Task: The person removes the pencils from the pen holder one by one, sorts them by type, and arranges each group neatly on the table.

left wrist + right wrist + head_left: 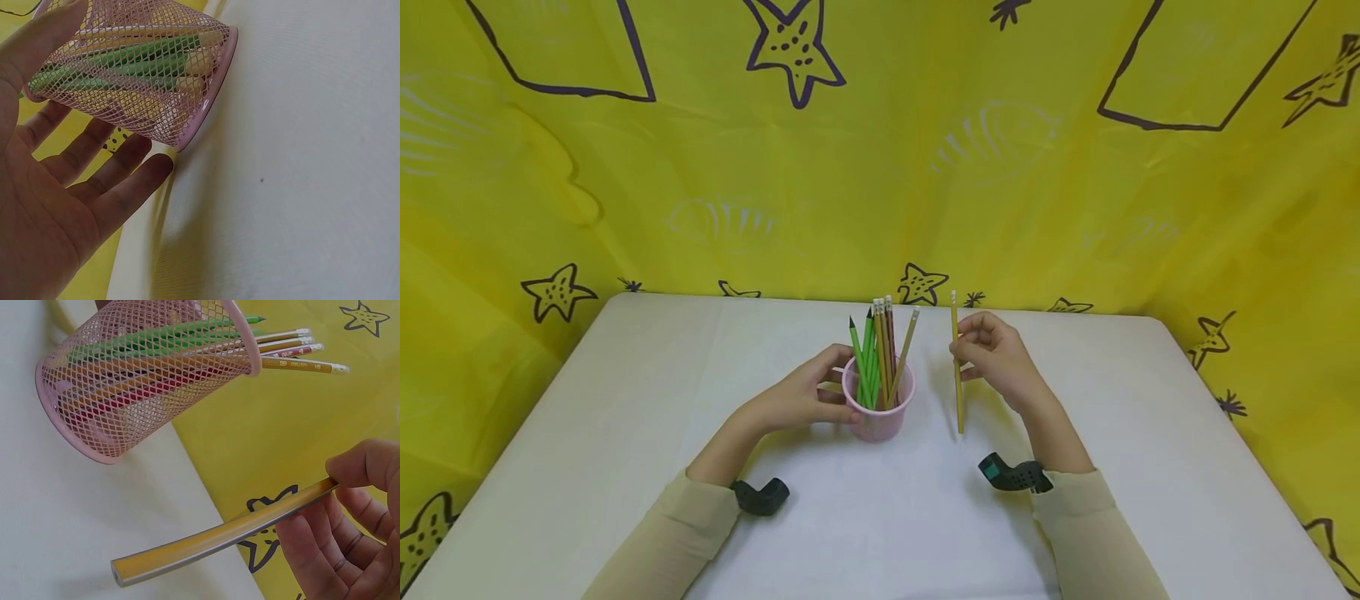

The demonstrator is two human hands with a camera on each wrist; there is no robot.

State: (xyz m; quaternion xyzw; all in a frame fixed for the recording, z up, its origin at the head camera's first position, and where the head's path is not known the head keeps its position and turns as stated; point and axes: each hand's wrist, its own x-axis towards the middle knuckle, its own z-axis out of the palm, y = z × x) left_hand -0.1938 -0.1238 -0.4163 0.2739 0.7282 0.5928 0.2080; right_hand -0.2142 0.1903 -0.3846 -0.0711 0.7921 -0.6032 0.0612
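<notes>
pencils [882, 346] in cup [880, 427] | single pencil [958, 392] right of cup | table [625, 417] below both | cloth [865, 192] behind

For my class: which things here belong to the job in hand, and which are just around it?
Job:
pink mesh cup, held by the left hand
pencils inside it
yellow pencil in the right hand

Just around:
white table
yellow star-patterned backdrop
black wrist devices
</notes>
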